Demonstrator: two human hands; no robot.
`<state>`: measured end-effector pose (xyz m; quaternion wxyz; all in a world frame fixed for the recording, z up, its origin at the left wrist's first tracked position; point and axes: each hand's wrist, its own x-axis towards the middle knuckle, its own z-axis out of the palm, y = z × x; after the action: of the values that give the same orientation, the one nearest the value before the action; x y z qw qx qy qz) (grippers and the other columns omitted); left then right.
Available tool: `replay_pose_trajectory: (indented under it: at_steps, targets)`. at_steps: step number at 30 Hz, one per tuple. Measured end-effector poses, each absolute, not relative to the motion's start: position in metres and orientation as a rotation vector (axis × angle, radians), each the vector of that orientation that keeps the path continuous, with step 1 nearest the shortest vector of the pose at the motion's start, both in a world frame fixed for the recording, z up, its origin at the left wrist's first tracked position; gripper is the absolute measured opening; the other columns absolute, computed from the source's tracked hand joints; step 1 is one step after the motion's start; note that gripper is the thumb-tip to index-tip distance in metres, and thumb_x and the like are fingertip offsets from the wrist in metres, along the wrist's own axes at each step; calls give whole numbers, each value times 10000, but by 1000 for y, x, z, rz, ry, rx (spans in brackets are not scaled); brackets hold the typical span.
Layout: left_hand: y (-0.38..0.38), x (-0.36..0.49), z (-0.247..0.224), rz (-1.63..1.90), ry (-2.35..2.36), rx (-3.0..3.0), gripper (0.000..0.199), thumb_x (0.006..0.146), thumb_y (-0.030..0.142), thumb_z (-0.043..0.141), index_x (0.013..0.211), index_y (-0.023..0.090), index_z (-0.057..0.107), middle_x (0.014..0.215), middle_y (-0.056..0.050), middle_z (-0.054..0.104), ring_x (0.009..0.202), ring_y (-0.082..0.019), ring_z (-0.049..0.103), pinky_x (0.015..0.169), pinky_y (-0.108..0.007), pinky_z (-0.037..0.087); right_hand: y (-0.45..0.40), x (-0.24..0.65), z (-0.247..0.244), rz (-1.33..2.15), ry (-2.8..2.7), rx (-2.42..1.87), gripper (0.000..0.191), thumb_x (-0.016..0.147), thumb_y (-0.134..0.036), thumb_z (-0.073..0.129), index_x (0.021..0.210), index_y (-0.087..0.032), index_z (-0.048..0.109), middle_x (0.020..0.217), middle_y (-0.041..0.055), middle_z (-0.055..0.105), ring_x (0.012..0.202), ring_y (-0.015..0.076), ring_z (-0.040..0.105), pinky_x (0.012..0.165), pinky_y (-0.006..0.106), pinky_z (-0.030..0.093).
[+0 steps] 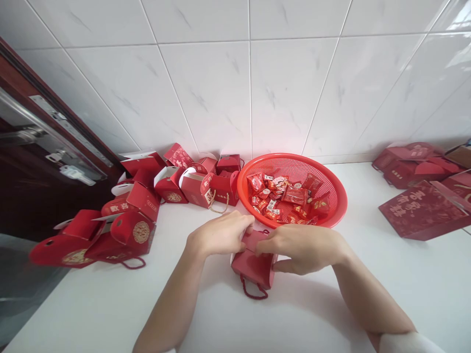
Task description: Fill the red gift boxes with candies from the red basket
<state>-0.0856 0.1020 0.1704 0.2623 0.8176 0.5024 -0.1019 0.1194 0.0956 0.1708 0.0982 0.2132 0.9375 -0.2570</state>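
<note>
A small red gift box [253, 268] stands on the white table in front of me, a dark red cord handle looping from its near side. My left hand [224, 234] is closed on the box's left upper edge, thumb and fingers bent at the top flap. From the right, my right hand [303, 249] grips the same box, fingers on its top and thumb against its right side. Both hands partly cover the box top, and its inside is hidden. Just beyond the hands is a red plastic basket [340, 196] holding several red-wrapped candies [294, 194].
Several red gift boxes [196, 189] with raised flaps crowd the table's back left, and more boxes [127, 233] lie nearer the left edge. At the right stands a larger red box [423, 211] beside others. A tiled wall [206, 88] closes off the back; a dark door [40, 186] is at left.
</note>
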Motion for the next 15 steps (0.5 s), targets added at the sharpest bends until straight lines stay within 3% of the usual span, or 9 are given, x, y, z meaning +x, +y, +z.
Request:
replay_pose_trajectory:
  at_steps: [6,10,15]
  targets:
    - [101,-83,171,-191,1284,2265,156,746,124,586,813,229,492,824,-8,636,712,-194,579,522,-300,303,99,110,165,-789,2779,725,246,872,-102,625,1102,-168,680,848,7,644,628,109,454,512,253,275]
    - [102,-82,172,-157,1243,2331,176,774,59,523,826,225,499,827,-16,657,748,-202,597,567,-293,337,95,100,164,-719,2764,748,217,854,-71,574,1018,-152,690,871,24,645,628,106,439,516,254,272]
    - [105,-81,170,-52,1207,2392,126,894,110,475,894,224,528,893,-33,683,865,-226,626,627,-295,372,89,94,159,-632,2792,765,148,854,-57,556,916,-135,665,862,41,667,696,126,492,552,257,292]
